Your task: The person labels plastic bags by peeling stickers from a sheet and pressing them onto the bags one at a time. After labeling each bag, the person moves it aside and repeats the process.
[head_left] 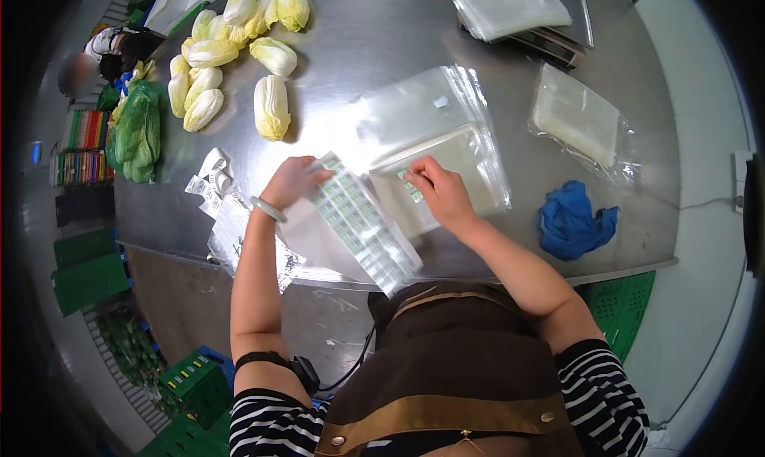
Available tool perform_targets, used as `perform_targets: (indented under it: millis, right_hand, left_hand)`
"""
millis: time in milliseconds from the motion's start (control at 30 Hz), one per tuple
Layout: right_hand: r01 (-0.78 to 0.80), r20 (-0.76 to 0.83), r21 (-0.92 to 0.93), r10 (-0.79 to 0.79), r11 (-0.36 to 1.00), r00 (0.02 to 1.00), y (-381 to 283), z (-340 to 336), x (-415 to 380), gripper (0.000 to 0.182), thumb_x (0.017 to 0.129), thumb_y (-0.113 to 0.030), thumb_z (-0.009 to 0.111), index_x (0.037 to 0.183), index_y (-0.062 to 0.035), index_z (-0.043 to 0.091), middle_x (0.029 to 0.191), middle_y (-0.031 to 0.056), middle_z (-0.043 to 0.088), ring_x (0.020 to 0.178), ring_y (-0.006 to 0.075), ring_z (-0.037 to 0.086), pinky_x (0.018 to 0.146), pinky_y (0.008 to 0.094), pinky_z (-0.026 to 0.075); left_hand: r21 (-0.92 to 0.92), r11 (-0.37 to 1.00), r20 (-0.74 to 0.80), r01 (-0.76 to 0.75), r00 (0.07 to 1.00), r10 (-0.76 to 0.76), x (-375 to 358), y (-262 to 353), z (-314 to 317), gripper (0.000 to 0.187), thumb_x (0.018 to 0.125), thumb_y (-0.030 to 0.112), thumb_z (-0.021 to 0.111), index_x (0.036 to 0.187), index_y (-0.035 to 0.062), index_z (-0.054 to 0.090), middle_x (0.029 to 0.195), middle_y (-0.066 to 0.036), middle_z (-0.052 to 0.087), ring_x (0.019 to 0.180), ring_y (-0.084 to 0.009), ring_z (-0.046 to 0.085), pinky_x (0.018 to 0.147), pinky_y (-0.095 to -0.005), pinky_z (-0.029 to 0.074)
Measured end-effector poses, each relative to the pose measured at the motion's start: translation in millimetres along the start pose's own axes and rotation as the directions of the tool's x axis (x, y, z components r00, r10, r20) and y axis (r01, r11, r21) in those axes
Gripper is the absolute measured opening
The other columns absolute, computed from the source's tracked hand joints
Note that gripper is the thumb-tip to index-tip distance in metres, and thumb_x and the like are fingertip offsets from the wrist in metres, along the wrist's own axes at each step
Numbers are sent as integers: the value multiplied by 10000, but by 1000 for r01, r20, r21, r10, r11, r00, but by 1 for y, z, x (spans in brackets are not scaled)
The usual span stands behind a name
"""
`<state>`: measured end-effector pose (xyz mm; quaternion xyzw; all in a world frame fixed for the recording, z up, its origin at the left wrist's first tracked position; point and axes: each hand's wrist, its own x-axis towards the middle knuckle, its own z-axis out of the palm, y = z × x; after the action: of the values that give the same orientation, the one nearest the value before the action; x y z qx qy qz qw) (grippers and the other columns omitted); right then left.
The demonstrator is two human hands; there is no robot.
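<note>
Glossy plastic bags (458,156), metal table (366,35)

From the hands (288,183) (445,198), a lane runs over the tabletop (362,39) toward twelve o'clock, between cabbages (272,110) at ten and eleven and a bag stack (514,9) at one. A wrapped packet (575,118) blocks two, a blue cloth (575,222) three.

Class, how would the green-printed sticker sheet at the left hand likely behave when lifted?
The sticker sheet looks thin, so it is probably light and floppy. Its bright glare suggests a smooth, perhaps slippery surface.

elbows (258,337) bent, right fingers (429,167) pinched
</note>
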<state>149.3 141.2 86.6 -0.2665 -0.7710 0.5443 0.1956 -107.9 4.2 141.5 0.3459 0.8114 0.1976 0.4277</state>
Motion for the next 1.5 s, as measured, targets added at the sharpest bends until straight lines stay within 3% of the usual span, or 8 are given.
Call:
perform_targets:
  millis: [200,433,600,767,900,1067,1367,1500]
  right_hand:
    - [-292,155,-341,360,894,920,88,-51,-36,333,873,-324,646,1036,-52,546,741,125,659,645,271,631,590,380,468]
    - [-390,7,-395,427,832,904,121,-76,-2,280,844,-302,672,882,-29,620,730,144,659,675,297,647,612,411,483]
    - [-249,-120,-779,253,575,960,112,-74,9,237,855,-280,667,943,-77,580,745,157,651,691,338,622,577,438,463]
    - [-416,54,-26,417,909,907,91,-104,18,276,871,-272,640,1016,-73,516,853,134,665,789,318,646,616,430,466]
    - [-381,189,167,350,909,917,91,-101,14,253,882,-203,613,1053,-77,475,842,143,661,754,317,648,585,437,460]
    - [-87,157,-682,261,726,952,117,-62,21,281,861,-220,640,1050,-90,478,810,165,643,746,333,636,604,454,460]
    - [-360,70,-1,359,933,931,78,-108,35,250,860,-224,650,963,-77,475,746,142,632,684,314,624,558,436,439]
    - [-296,201,58,279,953,939,87,-105,28,244,848,-194,654,952,-78,467,732,137,622,682,318,619,576,446,438]
  left_hand:
    - [737,670,-382,92,874,300,32,-69,23,446,738,140,733,1155,68,592,1049,-163,638,974,-344,606,813,-429,496]
    - [236,637,23,-734,659,752,32,-13,157,287,729,137,730,988,79,622,941,-104,611,835,-305,575,768,-387,471]
    - [110,836,0,-538,841,541,47,-33,184,223,772,90,716,972,52,623,861,-76,625,741,-208,594,701,-308,479]
    - [-391,914,-21,-110,994,111,55,-33,164,161,928,177,570,944,22,609,815,-52,634,685,-164,585,663,-283,464]
    - [-575,726,-714,-377,665,-220,74,-45,135,231,969,210,503,855,21,569,738,-26,551,645,-112,498,604,-284,416]
    - [177,674,-92,-718,669,737,45,-30,174,336,696,163,799,963,83,611,854,-77,602,803,-235,569,735,-341,454]
    - [-352,907,-91,-229,973,211,56,-34,171,120,910,173,590,906,53,592,758,-37,579,665,-154,505,632,-307,423]
    - [-573,733,-716,-366,659,-230,80,-50,145,207,967,213,509,951,14,563,755,-20,546,658,-102,457,627,-284,403]
